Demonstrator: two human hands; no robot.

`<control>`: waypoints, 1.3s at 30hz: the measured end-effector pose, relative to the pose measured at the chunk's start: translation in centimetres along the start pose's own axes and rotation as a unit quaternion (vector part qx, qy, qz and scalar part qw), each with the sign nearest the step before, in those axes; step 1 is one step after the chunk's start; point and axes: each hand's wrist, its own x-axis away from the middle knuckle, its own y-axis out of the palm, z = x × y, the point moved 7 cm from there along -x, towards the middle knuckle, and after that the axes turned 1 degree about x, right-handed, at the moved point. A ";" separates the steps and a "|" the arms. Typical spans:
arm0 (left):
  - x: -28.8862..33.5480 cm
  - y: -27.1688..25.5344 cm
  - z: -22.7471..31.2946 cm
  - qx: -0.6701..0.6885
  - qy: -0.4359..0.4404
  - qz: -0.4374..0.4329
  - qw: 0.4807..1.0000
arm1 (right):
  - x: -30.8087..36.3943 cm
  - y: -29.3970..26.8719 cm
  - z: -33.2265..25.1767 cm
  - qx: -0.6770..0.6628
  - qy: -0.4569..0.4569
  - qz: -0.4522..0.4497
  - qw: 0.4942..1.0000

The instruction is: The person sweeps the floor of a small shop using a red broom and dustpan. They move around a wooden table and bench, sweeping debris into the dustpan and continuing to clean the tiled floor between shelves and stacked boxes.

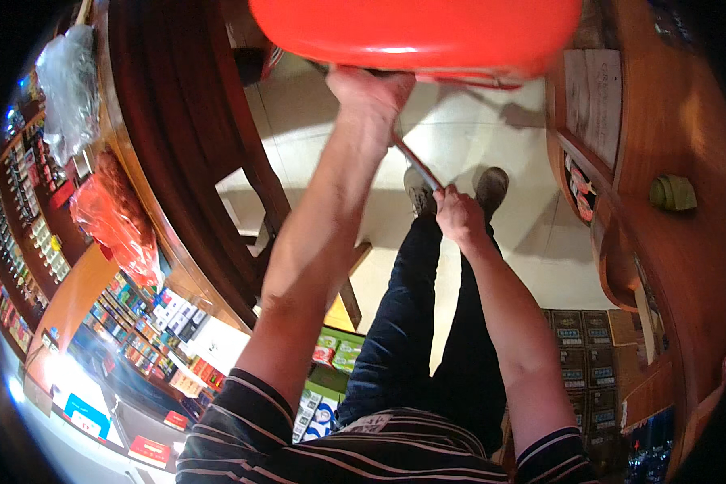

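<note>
A large glossy red plastic stool, seen only in part, fills the top of the head view. My left arm reaches forward to it, and my left hand grips its near lower edge; most of those fingers are hidden. My right hand is lower and farther right, wrapped around the end of a thin brownish stick. That stick slants up toward my left wrist, where its other end goes out of sight.
A dark wooden frame stands to the left, beside a shelf counter with a red plastic bag and a clear bag. On the right, a wooden counter carries a green roll. Stacked dark boxes are below it. Pale floor tiles lie underfoot.
</note>
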 end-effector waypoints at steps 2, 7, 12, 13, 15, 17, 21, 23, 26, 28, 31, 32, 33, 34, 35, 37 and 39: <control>0.1 0.8 2.6 0.005 0.008 -0.012 1.000 | 1.5 0.7 2.9 -0.001 0.028 -0.027 0.999; 0.3 3.3 8.9 -0.014 0.027 -0.088 0.996 | 15.1 0.3 16.7 0.074 0.167 -0.105 0.978; 1.3 3.1 12.2 -0.139 0.072 -0.056 0.986 | 33.2 -3.5 23.7 0.261 0.100 -0.151 0.948; 1.4 3.0 12.1 -0.180 0.102 -0.060 0.976 | 36.2 -4.8 24.9 0.199 0.146 -0.131 0.960; 1.7 1.7 11.7 -0.181 0.137 -0.021 0.974 | 42.7 -6.3 27.2 0.100 0.291 -0.130 0.943; 1.6 0.8 10.7 -0.141 0.152 -0.041 0.977 | 47.4 -7.7 27.2 0.083 0.308 -0.103 0.942; 1.5 -4.1 9.6 -0.142 0.145 0.023 0.979 | 55.0 -7.8 25.8 0.046 0.302 -0.071 0.950; 1.2 -6.1 9.6 -0.100 0.140 0.020 0.985 | 56.5 -7.0 24.7 0.001 0.265 -0.018 0.964; 1.4 -8.5 9.6 -0.027 0.112 -0.039 0.993 | 57.3 -5.6 23.3 -0.049 0.233 0.031 0.971; 1.4 -9.9 9.3 0.043 0.082 -0.067 0.993 | 57.1 -4.1 23.2 -0.089 0.280 0.000 0.956; 2.0 -13.6 9.4 0.088 0.116 0.011 0.989 | 55.7 -3.9 21.9 -0.063 0.223 0.024 0.973; 2.1 -14.5 9.7 0.056 0.150 0.035 0.986 | 55.9 -3.7 22.0 -0.124 0.258 0.017 0.958; 1.9 -14.8 9.8 0.053 0.153 0.023 0.987 | 56.0 -3.3 22.2 -0.198 0.276 0.014 0.940; 1.9 -15.8 9.8 0.061 0.151 0.051 0.985 | 55.8 -3.5 22.3 -0.172 0.264 0.023 0.949; 1.8 -16.6 9.9 0.068 0.150 0.067 0.984 | 55.7 -3.6 22.2 -0.160 0.237 0.036 0.958; 1.4 -18.7 10.8 0.079 0.184 0.148 0.969 | 56.7 -3.4 22.1 -0.143 0.221 0.041 0.964; 0.8 -20.5 11.9 0.108 0.207 0.199 0.952 | 57.4 -3.6 22.7 -0.137 0.241 0.038 0.960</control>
